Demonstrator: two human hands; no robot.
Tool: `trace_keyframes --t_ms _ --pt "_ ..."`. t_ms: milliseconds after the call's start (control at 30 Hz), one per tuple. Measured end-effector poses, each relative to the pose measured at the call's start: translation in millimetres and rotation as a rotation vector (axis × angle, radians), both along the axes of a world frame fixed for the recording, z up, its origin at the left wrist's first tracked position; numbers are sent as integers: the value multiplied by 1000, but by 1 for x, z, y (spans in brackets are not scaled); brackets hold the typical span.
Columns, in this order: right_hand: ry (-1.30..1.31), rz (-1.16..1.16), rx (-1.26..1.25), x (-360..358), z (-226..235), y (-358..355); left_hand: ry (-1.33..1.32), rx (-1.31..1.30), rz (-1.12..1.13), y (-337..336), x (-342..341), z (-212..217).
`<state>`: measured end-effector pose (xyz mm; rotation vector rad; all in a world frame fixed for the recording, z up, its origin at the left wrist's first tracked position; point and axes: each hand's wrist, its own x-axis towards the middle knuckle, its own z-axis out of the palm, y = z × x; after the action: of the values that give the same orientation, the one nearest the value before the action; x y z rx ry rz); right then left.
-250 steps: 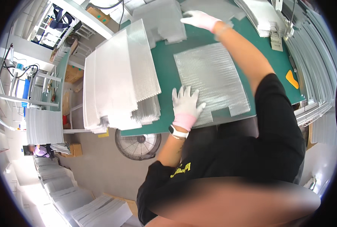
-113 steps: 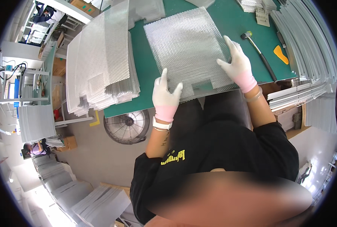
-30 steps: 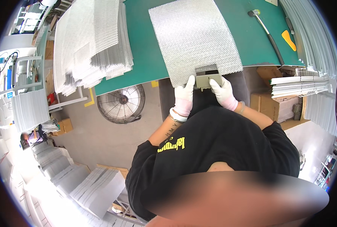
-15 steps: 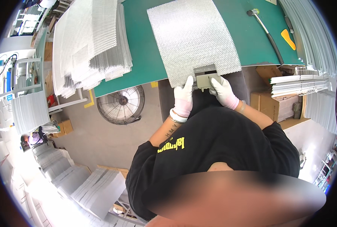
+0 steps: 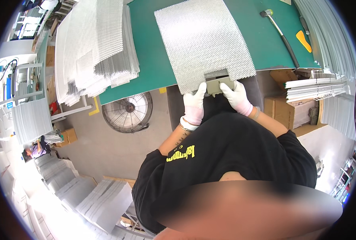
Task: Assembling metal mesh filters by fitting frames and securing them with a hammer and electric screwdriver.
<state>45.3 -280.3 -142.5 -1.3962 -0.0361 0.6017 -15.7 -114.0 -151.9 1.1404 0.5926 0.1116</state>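
A silvery metal mesh sheet lies on the green table, its near edge sticking out toward me. A notch is cut in that edge, and a small beige-grey block-like piece sits at the notch. My left hand, white-gloved, is closed on the near edge of the mesh sheet, with its thumb beside the piece's left end; its other fingers are mostly hidden underneath. Gloved too, my right hand grips the piece's right end, thumb on top. Whether the piece is fixed to the mesh I cannot tell.
Stacked mesh sheets stand at the table's left. A hammer and a yellow-orange scraper-like tool lie to the right, near long pale panels. A floor fan stands below the table edge; cardboard boxes are at right.
My right thumb has shifted slightly left and down over the beige-grey piece. The left hand has dropped slightly, and the mesh sheet's near edge has moved a little.
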Motion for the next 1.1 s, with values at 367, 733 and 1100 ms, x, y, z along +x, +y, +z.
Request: trace_keyframes --t_ms 367,733,1100 --pt "134 -339 55 -1 0 4 90 -94 -388 1 13 13" --pt "255 -304 58 7 13 -5 -70 -366 -281 -5 6 3" --pt "39 -99 -93 6 5 -12 -27 -321 -430 -4 1 21"
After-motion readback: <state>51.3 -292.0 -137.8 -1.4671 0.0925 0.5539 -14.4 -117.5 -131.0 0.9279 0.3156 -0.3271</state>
